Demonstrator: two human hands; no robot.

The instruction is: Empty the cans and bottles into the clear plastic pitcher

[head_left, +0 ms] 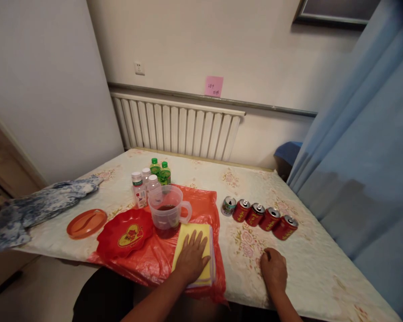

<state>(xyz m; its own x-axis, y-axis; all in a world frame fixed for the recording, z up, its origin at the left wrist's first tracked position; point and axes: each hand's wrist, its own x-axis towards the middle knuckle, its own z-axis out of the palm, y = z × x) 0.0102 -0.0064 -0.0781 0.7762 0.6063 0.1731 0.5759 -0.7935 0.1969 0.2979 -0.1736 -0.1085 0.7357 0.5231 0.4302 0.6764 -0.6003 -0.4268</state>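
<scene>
My left hand (192, 258) lies flat with fingers spread on a folded yellow cloth (203, 230), which rests on a red plastic bag (201, 201). Just beyond the cloth stands a clear measuring jug (164, 214) with dark liquid inside, its handle towards the right. A red scalloped plate (129, 235) is left of the jug. My right hand (274, 268) rests on the tablecloth with its fingers curled; whether anything is inside them is hidden. Beyond it, several red cans (256, 215) stand in a row beside a small greenish can (228, 206).
White-capped bottles (140, 192) and green-capped bottles (165, 173) stand behind the jug. An orange lid (86, 223) and a blue-white patterned cloth (50, 205) lie at the left. A radiator (181, 127) is behind the table; a blue curtain (362, 134) hangs at the right.
</scene>
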